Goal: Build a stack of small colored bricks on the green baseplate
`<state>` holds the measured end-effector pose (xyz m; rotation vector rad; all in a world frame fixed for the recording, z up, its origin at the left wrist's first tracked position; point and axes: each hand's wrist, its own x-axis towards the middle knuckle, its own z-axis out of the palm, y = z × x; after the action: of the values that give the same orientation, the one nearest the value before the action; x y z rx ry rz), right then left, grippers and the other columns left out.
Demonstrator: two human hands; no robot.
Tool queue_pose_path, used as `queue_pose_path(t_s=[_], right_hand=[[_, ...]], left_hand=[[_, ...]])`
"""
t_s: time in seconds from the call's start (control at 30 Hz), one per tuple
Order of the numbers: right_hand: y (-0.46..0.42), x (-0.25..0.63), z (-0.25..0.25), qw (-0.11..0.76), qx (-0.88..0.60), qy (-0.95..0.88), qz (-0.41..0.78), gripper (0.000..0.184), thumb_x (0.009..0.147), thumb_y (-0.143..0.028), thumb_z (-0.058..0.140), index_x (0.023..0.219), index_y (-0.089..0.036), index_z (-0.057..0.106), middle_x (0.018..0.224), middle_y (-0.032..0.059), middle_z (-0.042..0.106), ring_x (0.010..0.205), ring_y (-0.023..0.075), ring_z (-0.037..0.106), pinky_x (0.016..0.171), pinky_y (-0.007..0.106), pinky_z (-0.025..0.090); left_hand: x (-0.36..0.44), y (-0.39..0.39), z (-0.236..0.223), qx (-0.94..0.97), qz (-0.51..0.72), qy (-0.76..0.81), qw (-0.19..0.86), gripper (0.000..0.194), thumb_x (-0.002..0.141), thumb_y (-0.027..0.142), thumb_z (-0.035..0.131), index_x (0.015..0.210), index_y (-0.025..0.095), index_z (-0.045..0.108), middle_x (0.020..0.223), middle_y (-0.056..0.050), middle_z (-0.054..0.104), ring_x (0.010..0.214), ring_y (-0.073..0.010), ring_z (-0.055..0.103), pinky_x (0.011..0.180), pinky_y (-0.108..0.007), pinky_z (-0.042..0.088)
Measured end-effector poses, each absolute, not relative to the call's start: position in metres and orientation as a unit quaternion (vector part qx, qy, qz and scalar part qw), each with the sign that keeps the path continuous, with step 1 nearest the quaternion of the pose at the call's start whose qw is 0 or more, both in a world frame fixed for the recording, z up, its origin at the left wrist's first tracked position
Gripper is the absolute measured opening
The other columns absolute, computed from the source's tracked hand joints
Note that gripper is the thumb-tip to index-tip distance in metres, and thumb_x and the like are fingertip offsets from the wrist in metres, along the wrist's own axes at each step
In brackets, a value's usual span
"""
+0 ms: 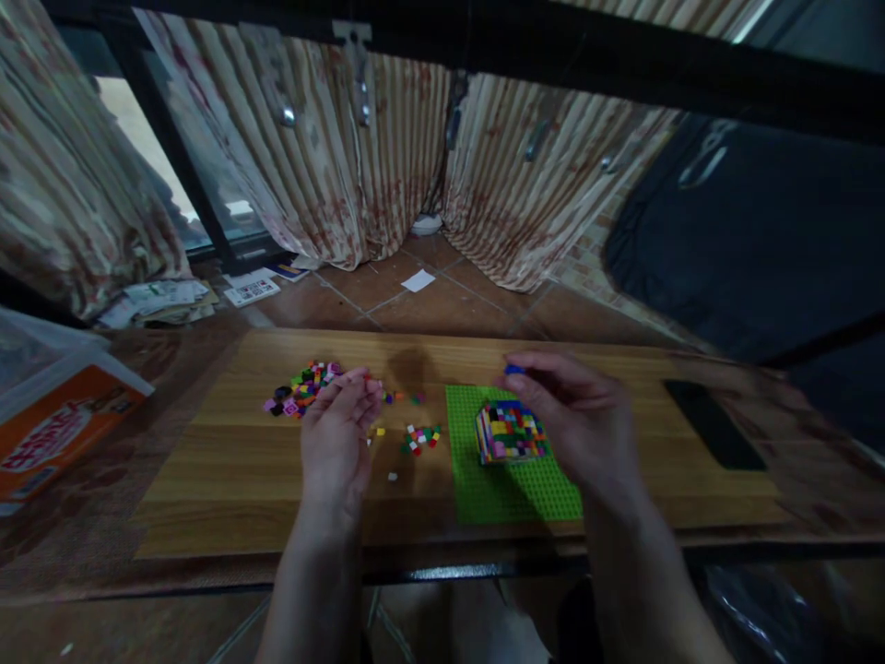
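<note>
My right hand (581,410) pinches a small blue toy brick (513,369) between thumb and fingers, above the far side of a multicoloured brick structure (512,432). That structure, walled in many colours with blue along its far edge, sits on a green baseplate (484,503). My left hand (340,429) hovers beside the pile of loose bricks (304,383), palm turned inward and fingers loosely bent, with nothing plainly visible in it. Between the hands lies a smaller cluster of bricks (420,439), mostly red, white and green. A few single bricks are scattered near my left fingers.
A wooden board (214,470) carries all the bricks. A dark flat phone-like slab (713,424) lies at its right end. At the far left stands a plastic tub with an orange label (65,424). Papers (253,288) and curtains (394,157) are beyond the board.
</note>
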<state>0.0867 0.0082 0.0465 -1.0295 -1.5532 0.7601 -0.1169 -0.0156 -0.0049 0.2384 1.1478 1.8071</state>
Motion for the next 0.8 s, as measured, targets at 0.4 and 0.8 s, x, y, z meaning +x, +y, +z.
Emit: queue_pose_path(t_s=[0.4, 0.8], right_hand=[[0.038, 0.164, 0.002, 0.463, -0.508, -0.595, 0.416, 0.011, 0.069, -0.03, 0.074, 0.078, -0.025, 0.075, 0.081, 0.0006, 0.075, 0.077, 0.0171, 0.069, 0.076, 0.033, 0.055], [0.036, 0.16, -0.006, 0.4, -0.467, -0.683, 0.394, 0.022, 0.08, -0.022, 0.064, 0.098, -0.028, 0.074, 0.101, -0.0002, 0.075, 0.095, 0.0172, 0.069, 0.092, 0.036, 0.052]], left_hand=[[-0.042, 0.0, -0.017, 0.293, 0.624, 0.526, 0.498, 0.025, 0.067, 0.031, 0.074, 0.086, 0.016, 0.071, 0.083, -0.003, 0.07, 0.081, -0.0147, 0.063, 0.083, -0.029, 0.047], [-0.002, 0.017, -0.022, 0.404, 0.567, 0.503, 0.513, 0.034, 0.074, 0.042, 0.069, 0.097, 0.018, 0.068, 0.092, -0.005, 0.072, 0.089, -0.0187, 0.065, 0.085, -0.032, 0.049]])
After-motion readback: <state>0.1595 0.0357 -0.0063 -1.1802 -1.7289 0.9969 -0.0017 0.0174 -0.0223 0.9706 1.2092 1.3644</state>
